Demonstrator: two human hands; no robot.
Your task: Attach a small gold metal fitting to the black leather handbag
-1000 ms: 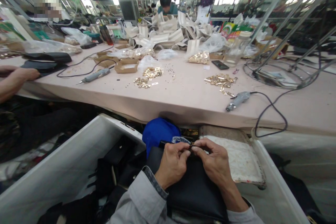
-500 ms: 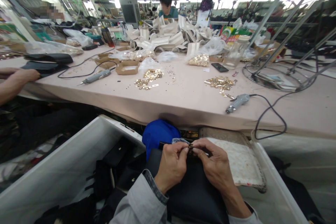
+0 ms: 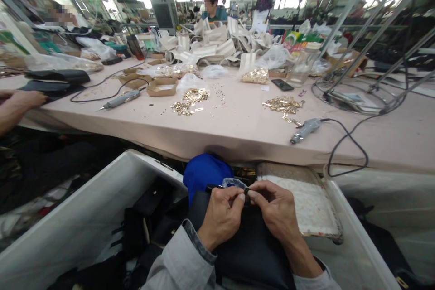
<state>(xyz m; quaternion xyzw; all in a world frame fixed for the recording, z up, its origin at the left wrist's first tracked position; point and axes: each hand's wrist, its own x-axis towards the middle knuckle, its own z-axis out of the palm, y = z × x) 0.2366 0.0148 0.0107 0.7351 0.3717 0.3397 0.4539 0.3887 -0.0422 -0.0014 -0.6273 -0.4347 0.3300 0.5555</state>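
My left hand and my right hand meet at their fingertips, both closed in a pinch. Between them is a small dark piece, mostly covered by the fingers; it looks like part of a strap or clasp, but I cannot tell which. Beneath both hands a black leather-like bag rests on my lap, its upper edge toward the table. Blue cloth shows just beyond the left hand.
An electric screwdriver lies near the table edge, another farther left. Gold metal plates are heaped on the table. A white bin holds black bags. A co-worker's hand is at far left.
My fingertips have shifted slightly around the small dark piece, and less of it shows now. The whole view has moved a little; both hands stay over the black bag.
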